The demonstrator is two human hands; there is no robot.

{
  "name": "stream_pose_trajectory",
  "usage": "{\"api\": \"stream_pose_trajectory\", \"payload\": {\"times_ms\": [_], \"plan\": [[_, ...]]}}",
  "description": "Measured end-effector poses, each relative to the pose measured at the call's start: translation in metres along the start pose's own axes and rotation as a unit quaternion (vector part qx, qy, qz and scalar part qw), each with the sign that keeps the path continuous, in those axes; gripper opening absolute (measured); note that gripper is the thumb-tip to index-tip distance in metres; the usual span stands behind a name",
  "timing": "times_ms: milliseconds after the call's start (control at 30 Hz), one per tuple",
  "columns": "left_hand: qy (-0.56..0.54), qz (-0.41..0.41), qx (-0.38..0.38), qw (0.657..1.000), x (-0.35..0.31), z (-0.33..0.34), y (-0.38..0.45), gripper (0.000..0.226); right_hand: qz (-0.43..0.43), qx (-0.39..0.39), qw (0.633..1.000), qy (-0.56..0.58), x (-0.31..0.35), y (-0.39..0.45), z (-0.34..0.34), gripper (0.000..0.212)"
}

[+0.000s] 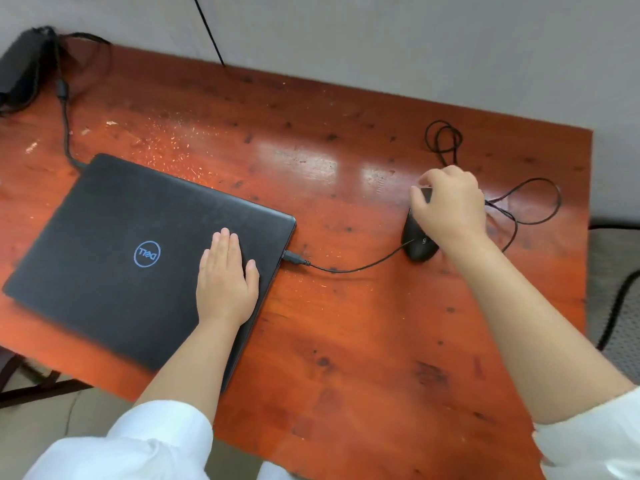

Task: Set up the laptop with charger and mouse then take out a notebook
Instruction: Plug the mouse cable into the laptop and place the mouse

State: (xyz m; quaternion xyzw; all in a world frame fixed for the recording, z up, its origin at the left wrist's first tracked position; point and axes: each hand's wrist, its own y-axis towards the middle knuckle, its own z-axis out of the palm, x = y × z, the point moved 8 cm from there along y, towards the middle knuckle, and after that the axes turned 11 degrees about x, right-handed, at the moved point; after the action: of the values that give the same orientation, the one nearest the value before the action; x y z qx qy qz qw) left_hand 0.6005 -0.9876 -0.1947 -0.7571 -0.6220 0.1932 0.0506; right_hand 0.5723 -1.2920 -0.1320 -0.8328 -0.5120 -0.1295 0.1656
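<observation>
A closed black laptop [114,237] with a blue round logo lies on the left of the reddish wooden table [346,341]. My left hand [227,278] rests flat on its lid near the right edge, fingers together. A black charger brick [22,69] sits at the table's far left corner, its cable [64,109] running to the laptop's back corner. A black wired mouse [417,245] lies to the right of the laptop. My right hand [450,206] grips its front end. The mouse cable's plug [294,258] is in the laptop's right side.
The mouse cable lies in loose loops [446,140] behind and to the right of the mouse. A thin black wire [207,29] hangs down the grey wall. A grey chair seat [620,299] stands past the table's right edge.
</observation>
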Motion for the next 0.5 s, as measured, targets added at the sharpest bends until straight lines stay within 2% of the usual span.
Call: {"api": "stream_pose_trajectory", "payload": {"times_ms": [67, 133, 200, 333, 500], "plan": [[0.002, 0.002, -0.001, 1.0, -0.001, -0.002, -0.001, 0.049, 0.007, -0.02, 1.0, 0.018, -0.009, -0.008, -0.011, 0.023], [0.012, 0.009, -0.001, 1.0, -0.003, -0.003, -0.003, 0.048, 0.041, 0.023, 0.999, 0.013, -0.017, -0.014, -0.001, 0.028], [0.016, 0.012, 0.0, 1.0, -0.004, -0.002, -0.004, 0.048, 0.093, 0.083, 0.992, -0.019, -0.023, -0.014, 0.015, 0.041], [0.012, 0.015, -0.002, 1.0, -0.003, -0.002, -0.003, 0.048, 0.175, 0.133, 0.971, -0.091, -0.025, 0.002, 0.03, 0.074], [0.004, 0.021, -0.001, 1.0, -0.001, -0.002, -0.001, 0.047, 0.242, 0.2, 0.938, -0.149, -0.03, 0.015, 0.044, 0.087]]}}
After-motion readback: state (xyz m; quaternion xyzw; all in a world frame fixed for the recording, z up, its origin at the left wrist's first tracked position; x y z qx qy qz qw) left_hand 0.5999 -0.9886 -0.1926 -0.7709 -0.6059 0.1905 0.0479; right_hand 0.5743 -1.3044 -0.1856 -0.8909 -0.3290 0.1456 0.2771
